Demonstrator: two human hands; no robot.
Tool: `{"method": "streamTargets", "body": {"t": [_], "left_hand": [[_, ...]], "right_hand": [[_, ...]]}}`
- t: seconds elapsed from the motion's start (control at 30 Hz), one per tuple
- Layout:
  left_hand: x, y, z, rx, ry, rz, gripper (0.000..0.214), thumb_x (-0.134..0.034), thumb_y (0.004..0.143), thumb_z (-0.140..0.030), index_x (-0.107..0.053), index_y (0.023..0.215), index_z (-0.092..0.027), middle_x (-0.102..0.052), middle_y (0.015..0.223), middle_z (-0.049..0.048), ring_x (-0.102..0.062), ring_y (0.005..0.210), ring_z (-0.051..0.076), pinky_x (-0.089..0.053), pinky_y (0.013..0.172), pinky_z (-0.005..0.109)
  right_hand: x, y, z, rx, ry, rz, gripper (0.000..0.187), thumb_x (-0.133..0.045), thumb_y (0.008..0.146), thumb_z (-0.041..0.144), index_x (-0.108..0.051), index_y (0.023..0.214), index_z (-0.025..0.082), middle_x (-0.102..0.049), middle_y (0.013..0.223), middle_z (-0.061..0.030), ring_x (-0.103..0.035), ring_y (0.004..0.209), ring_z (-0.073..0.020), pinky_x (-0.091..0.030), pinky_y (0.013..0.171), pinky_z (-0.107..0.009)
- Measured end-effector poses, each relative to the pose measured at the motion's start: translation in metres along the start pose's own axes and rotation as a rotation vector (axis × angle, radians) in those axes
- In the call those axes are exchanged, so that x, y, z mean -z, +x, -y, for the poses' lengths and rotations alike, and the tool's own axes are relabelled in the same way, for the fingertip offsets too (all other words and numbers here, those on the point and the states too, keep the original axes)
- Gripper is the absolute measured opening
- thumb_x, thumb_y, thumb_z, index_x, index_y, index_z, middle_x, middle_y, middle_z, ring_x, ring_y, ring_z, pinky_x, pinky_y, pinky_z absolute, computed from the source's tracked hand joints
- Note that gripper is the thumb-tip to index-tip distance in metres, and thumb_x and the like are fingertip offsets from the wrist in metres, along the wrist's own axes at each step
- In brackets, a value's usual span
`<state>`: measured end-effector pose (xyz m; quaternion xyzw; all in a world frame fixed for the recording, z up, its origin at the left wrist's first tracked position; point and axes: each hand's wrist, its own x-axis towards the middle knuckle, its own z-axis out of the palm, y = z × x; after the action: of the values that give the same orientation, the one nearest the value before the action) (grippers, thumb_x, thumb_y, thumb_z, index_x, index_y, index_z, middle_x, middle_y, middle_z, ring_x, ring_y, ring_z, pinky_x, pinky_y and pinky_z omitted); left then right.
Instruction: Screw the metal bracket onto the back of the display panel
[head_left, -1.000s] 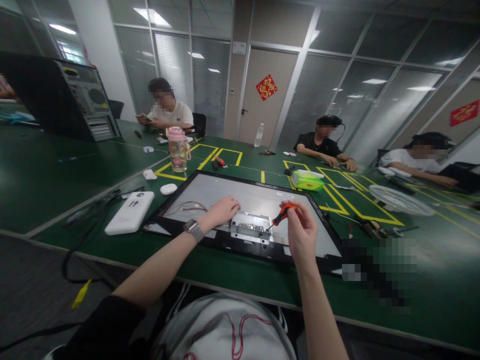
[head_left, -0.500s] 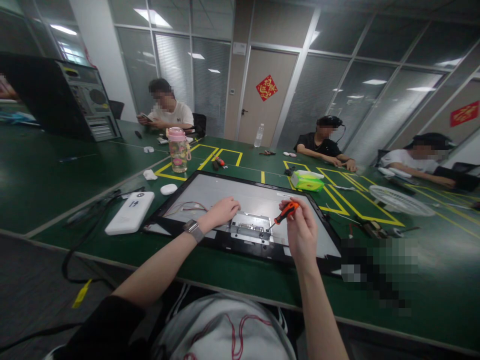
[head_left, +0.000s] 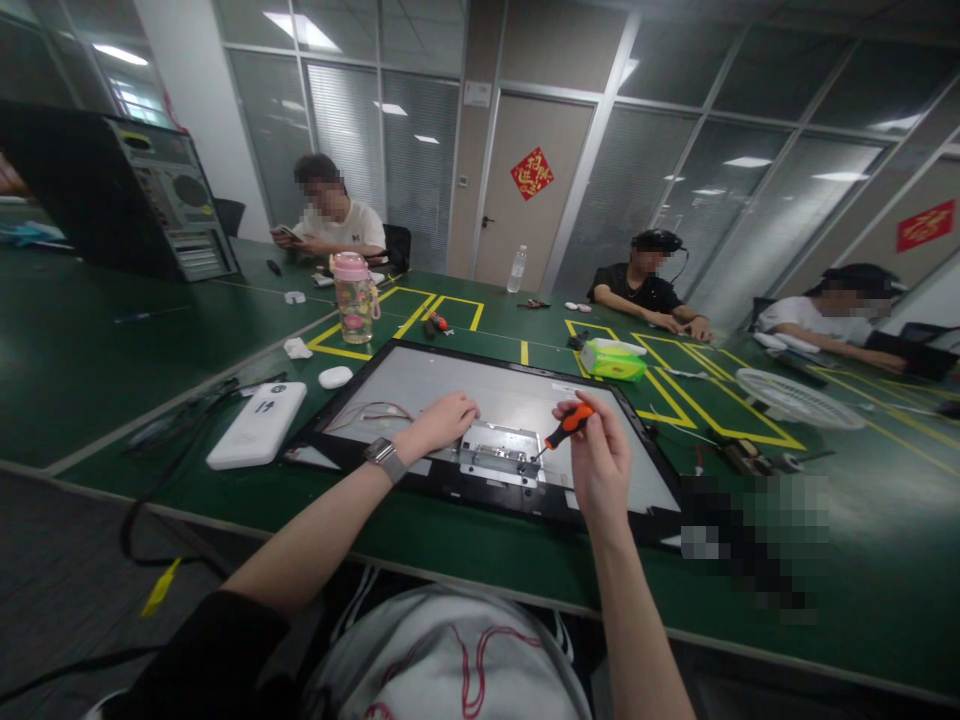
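Observation:
A large flat display panel [head_left: 510, 380] with a black frame and a grey back lies before me. On its near middle part sits a silver metal bracket [head_left: 487, 440]. My right hand [head_left: 604, 455] grips the orange-and-black handle of a screwdriver [head_left: 568, 425]. The tilted shaft points down left, its tip at the bracket's right part. I cannot make out a screw under it. My left hand [head_left: 444, 420], a watch on its wrist, lies at the bracket's upper left corner, fingers loosely bent and nothing visible in them. Thin wires [head_left: 375, 410] run over the panel beside it.
Left of the panel lie a white power bank [head_left: 259, 425], a white case [head_left: 335, 377] and black cables. Behind stand a pink-lidded bottle [head_left: 352, 300] and a green pack [head_left: 613, 360]. A computer tower [head_left: 172, 200] stands far left. Several people sit across the table.
The screwdriver has shifted very slightly left with my right hand, its tip still at the bracket. The left hand stays in place; the view has moved a little.

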<state>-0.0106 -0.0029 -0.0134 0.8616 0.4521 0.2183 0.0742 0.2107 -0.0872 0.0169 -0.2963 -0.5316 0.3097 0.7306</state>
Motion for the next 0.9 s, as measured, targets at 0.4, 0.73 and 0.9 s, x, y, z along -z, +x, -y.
{"method": "streamTargets", "body": {"t": [0.4, 0.73, 0.9], "left_hand": [[0.0036, -0.0005, -0.0042, 0.012, 0.005, 0.009, 0.032, -0.038, 0.094, -0.019, -0.069, 0.099, -0.015, -0.062, 0.096, 0.0081, -0.059, 0.092, 0.019, -0.046, 0.087, 0.030], [0.0049, -0.0007, -0.0062, 0.028, 0.003, 0.020, 0.032, -0.037, 0.094, -0.018, -0.069, 0.099, -0.014, -0.063, 0.096, 0.0091, -0.059, 0.094, 0.020, -0.046, 0.088, 0.032], [0.0027, 0.0001, -0.0039, 0.019, 0.003, 0.003, 0.031, -0.038, 0.094, -0.018, -0.069, 0.098, -0.015, -0.063, 0.095, 0.0085, -0.060, 0.093, 0.020, -0.047, 0.087, 0.031]], "right_hand": [[-0.0027, 0.0006, 0.0032, -0.036, 0.086, 0.000, 0.026, -0.054, 0.090, 0.036, -0.065, 0.108, 0.022, -0.067, 0.092, -0.0053, -0.064, 0.083, -0.0176, -0.050, 0.080, -0.037], [0.0032, 0.0017, -0.0033, 0.015, -0.008, -0.085, 0.016, -0.065, 0.082, 0.034, -0.070, 0.093, 0.022, -0.065, 0.085, -0.0029, -0.062, 0.082, -0.0166, -0.048, 0.078, -0.033], [0.0000, 0.0015, 0.0012, -0.004, 0.027, -0.038, 0.026, -0.055, 0.089, 0.035, -0.067, 0.110, 0.023, -0.066, 0.089, -0.0045, -0.063, 0.083, -0.0168, -0.048, 0.081, -0.036]]}}
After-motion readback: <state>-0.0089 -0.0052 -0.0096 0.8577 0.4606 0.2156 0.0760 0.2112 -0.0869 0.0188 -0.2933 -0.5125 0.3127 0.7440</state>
